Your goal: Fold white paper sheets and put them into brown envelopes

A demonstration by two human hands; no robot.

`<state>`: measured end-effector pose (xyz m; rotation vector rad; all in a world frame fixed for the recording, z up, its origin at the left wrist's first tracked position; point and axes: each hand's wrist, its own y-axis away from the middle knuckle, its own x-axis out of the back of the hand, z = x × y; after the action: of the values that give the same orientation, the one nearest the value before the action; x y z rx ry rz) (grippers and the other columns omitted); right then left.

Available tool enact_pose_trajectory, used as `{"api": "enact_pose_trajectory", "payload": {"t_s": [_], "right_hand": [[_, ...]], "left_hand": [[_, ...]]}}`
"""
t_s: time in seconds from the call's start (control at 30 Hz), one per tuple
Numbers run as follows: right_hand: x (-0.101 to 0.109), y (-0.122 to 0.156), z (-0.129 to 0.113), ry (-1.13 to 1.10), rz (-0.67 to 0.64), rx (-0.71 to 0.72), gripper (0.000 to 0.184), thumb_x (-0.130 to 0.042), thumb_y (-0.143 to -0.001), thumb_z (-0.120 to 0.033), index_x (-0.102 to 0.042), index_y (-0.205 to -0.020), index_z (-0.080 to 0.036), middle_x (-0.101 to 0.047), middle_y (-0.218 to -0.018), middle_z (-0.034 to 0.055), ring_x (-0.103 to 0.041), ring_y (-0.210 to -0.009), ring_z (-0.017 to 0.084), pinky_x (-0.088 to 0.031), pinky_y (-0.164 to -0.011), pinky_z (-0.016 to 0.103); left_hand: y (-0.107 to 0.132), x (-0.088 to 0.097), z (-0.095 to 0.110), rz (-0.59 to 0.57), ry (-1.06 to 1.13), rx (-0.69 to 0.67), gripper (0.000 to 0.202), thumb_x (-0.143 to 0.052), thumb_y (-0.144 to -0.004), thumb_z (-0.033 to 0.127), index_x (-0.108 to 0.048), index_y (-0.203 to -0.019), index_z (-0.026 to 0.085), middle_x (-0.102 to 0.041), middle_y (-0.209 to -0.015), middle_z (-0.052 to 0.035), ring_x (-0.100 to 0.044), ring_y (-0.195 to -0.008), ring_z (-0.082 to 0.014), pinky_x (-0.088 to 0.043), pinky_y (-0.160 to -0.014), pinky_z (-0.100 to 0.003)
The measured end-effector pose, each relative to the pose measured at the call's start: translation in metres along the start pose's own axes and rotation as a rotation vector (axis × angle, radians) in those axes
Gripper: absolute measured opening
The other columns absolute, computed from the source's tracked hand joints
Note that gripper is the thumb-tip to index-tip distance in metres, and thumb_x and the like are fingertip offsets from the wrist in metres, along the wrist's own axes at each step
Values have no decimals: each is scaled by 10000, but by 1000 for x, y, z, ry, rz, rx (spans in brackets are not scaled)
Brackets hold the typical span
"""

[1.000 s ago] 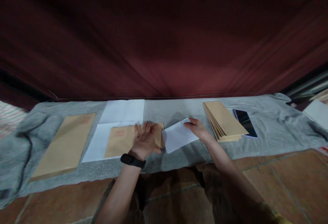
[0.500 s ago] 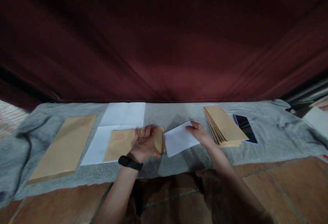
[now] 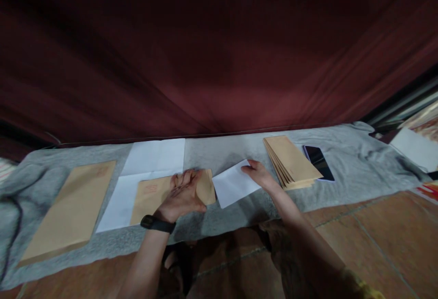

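My left hand, with a black watch on the wrist, grips the right end of a brown envelope that lies on a white sheet. Its fingers curl over the envelope's open end. My right hand pinches the far corner of a folded white paper. The paper's left edge sits close to the envelope's mouth. All of this lies on a grey cloth.
A stack of brown envelopes lies right of my right hand, with a dark phone beside it. Another brown envelope pile lies at the far left. A dark red curtain hangs behind. Brown tile floor lies in front.
My left hand has turned from palm up to fingers curled over the envelope's end. The folded paper in my right hand has slid slightly left, closer to the envelope. The view has shifted a little.
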<state>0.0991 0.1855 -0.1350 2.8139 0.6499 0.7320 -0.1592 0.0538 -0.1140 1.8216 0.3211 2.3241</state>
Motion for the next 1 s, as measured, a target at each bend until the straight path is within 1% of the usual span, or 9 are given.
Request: {"api": "enact_pose_trajectory", "payload": {"t_s": [0.23, 0.37, 0.47, 0.57, 0.67, 0.73, 0.8, 0.9, 1.0], "right_hand": [[8, -9, 17, 75, 30, 62, 132, -567, -762, -316, -585, -697, -203, -566, -627, -27, -524, -629, 151, -363, -566, 251], [9, -14, 26, 99, 30, 84, 159, -556, -783, -338, -608, -724, -199, -565, -632, -27, -521, -634, 153, -362, -578, 256], [10, -13, 25, 169, 59, 56, 151, -559, -811, -322, -626, -763, -195, -575, -652, -22, -533, -642, 155, -362, -587, 259], [12, -10, 22, 297, 127, 7, 145, -564, -844, -258, -670, -913, -189, -626, -731, 1, -583, -697, 173, -396, -639, 272], [12, -6, 17, 420, 254, 21, 288, -559, -864, -185, -660, -1133, -163, -685, -929, 76, -635, -863, 222, -453, -783, 314], [8, -3, 12, 470, 339, 131, 333, -545, -876, -154, -649, -1192, -146, -679, -1074, 130, -619, -1010, 257, -456, -906, 357], [-3, 2, 4, 450, 359, 326, 328, -515, -895, -130, -663, -1187, -160, -670, -1156, 135, -582, -1117, 262, -435, -997, 387], [-29, 13, -8, 344, 200, 627, 326, -484, -919, -104, -695, -1142, -213, -689, -1203, 77, -574, -1159, 215, -426, -1044, 384], [-58, 27, -15, 389, -31, 803, 338, -504, -917, -90, -717, -1133, -240, -698, -1242, 52, -552, -1223, 201, -400, -1076, 404]], "left_hand": [[4, -6, -5, 33, 9, -16, 1022, -696, -613, 518, -269, -1519, 316, -403, -1522, -96, -377, -1389, -361, -158, -1203, -550], [3, -7, -5, 6, 19, 0, 1066, -712, -577, 521, -280, -1525, 301, -336, -1578, -111, -371, -1389, -397, -222, -1168, -565], [3, -7, -5, 11, 3, -10, 1073, -707, -573, 532, -273, -1528, 307, -369, -1555, -102, -357, -1402, -389, -206, -1175, -552], [4, -5, -4, 3, -12, -9, 1040, -681, -595, 532, -267, -1525, 318, -403, -1527, -89, -349, -1408, -377, -176, -1190, -540], [6, -3, -1, -10, -17, -3, 1032, -670, -611, 516, -270, -1530, 273, -391, -1527, -109, -361, -1394, -388, -169, -1198, -545], [6, -3, -1, -14, -15, -7, 1034, -676, -614, 504, -269, -1532, 256, -384, -1531, -120, -355, -1398, -402, -166, -1201, -555], [6, -5, -2, -13, -7, -17, 1035, -680, -624, 505, -253, -1536, 266, -361, -1554, -121, -320, -1425, -408, -152, -1203, -570], [5, -9, -5, -22, 6, -19, 1051, -686, -635, 506, -208, -1546, 292, -298, -1603, -128, -256, -1470, -396, -135, -1197, -602], [4, -12, -5, -35, 17, -12, 1067, -683, -641, 482, -174, -1558, 289, -257, -1624, -141, -240, -1484, -384, -147, -1187, -618]]}}
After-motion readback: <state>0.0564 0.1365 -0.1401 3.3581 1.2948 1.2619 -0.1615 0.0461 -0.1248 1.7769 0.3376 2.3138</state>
